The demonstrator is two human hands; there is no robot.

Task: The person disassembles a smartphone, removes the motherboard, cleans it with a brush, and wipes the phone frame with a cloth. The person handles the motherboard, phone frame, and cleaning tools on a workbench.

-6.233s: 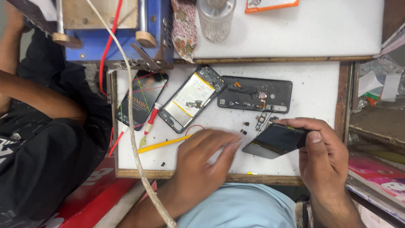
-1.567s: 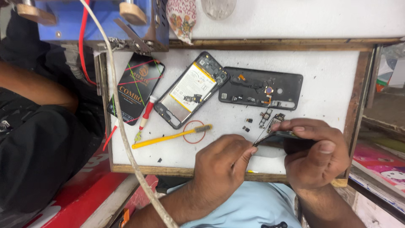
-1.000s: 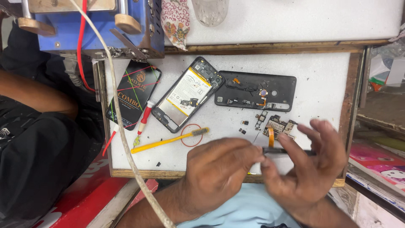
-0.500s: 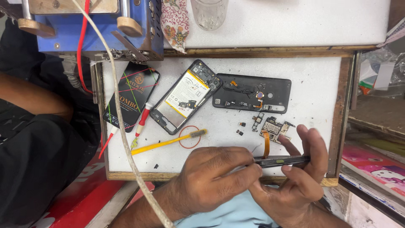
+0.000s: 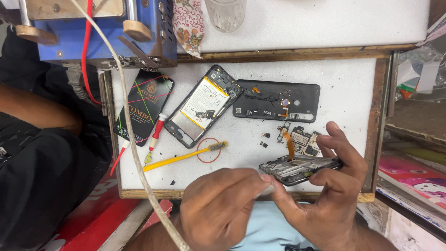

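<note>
Right hand [image 5: 332, 195] grips a dark, stripped phone frame [image 5: 299, 166] by its edges, held edge-on just above the white work mat [image 5: 344, 93] near its front rim; left hand [image 5: 223, 204] is closed, fingertips pinching a small pale tool at the frame's left end. Behind, l. to r.: black printed phone-glass pack [image 5: 144, 107], opened phone w/ white battery [image 5: 204, 105], black back cover [image 5: 276, 101]. A yellow-handled toothbrush [image 5: 183, 156] lies nr the left hand; a small circuit board w/ orange flex cable [image 5: 304, 142] sits just beyond the frame.

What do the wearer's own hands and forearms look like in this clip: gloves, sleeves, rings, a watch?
Both the left hand and the right hand are bare: no gloves, rings or watch visible. The forearms show no sleeves. Fingernails are short. A light blue garment shows beneath them.
</note>
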